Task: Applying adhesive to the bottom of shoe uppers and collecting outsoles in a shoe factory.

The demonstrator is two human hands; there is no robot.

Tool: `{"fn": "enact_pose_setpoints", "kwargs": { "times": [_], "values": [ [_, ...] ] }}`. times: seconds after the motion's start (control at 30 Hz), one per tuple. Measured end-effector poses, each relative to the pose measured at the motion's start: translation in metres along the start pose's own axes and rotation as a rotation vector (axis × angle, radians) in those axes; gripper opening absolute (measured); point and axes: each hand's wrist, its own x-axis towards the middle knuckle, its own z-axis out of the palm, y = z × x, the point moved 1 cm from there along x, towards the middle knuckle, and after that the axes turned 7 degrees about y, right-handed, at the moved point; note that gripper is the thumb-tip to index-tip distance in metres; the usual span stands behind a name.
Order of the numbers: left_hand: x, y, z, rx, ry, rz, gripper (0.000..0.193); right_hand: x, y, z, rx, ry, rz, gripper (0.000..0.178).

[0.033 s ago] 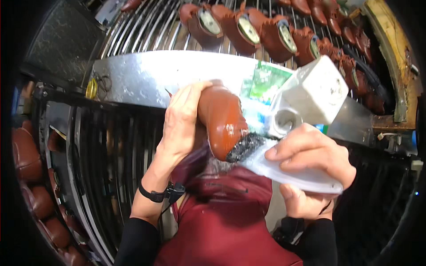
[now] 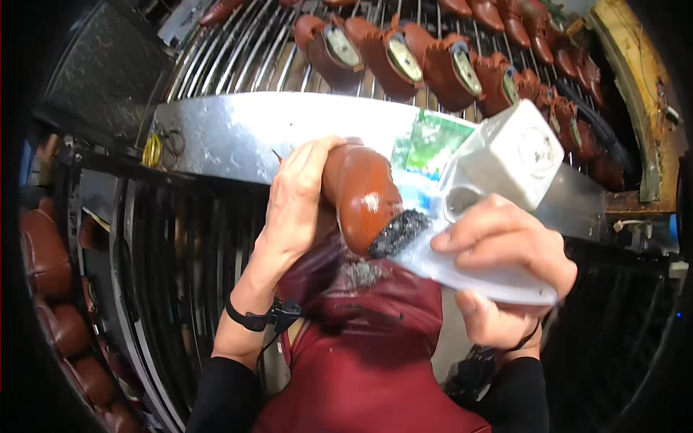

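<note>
I see the metal worktop carrying a white container, its side just beyond the right hand; a wide sweep could knock it. The brown shoe is held up by the worktop's near edge, the left hand wrapped along its side; if those fingers slacken on the glossy surface, I'd expect twisting or a drop. The right hand grips a pale brush; pressing its dark bristles too hard might streak the toe.

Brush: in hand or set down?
In hand: right hand grips the brush by its pale handle, black bristles at the brown shoe.
</note>
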Motion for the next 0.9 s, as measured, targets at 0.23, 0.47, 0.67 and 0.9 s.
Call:
{"fn": "enact_pose_setpoints", "kwargs": {
  "times": [0.23,0.47,0.67,0.9],
  "values": [
    [0.036,-0.042,-0.009,-0.44,-0.173,-0.225,0.09,-0.022,0.084,0.007,-0.164,0.092,0.075,0.023],
    [0.002,-0.069,0.003,-0.843,0.168,-0.392,0.098,-0.119,0.084,0.005,-0.046,0.878,0.479,0.013],
    [-0.093,-0.068,0.011,-1.088,0.072,-0.645,0.078,-0.133,0.109,0.005,-0.464,0.807,0.461,0.015],
    [-0.12,-0.039,0.026,-1.056,-0.074,-0.718,0.071,-0.139,0.106,-0.01,0.374,1.018,0.799,0.02]
  ]
}}
